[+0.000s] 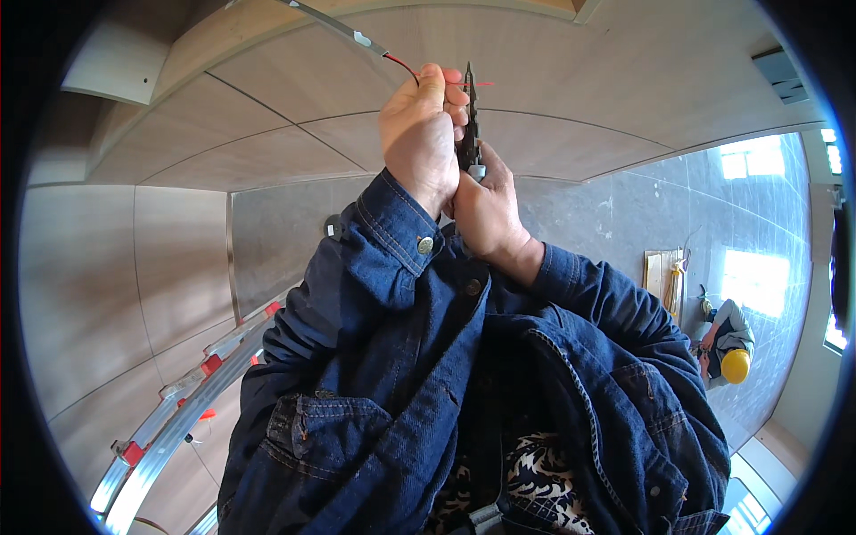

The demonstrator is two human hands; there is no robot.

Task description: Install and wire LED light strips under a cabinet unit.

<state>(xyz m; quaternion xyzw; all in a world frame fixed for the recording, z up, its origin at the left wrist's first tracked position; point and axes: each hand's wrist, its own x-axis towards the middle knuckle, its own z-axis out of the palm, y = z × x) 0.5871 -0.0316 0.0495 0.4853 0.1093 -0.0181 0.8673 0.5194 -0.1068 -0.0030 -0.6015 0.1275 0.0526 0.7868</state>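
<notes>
My left hand (417, 134) is closed, pinching a thin red wire (400, 63) between thumb and fingers. The wire runs, with a dark one beside it, from the end of a narrow grey strip (343, 29) at the upper left. In my right hand (489, 207) are dark wire strippers (469, 120), their pointed jaws upward and notches along one edge. The red wire's free end crosses the jaws near the tip and sticks out to the right. My right fingers are mostly hidden behind the handles, and both hands nearly touch.
Wood-toned cabinet panels (553, 53) stand in front of me. An aluminium ladder (183, 419) with red fittings leans at the lower left. On the grey tiled floor (588, 209) at the right, a person in a yellow helmet (736, 366) is low down near some boards (660, 278).
</notes>
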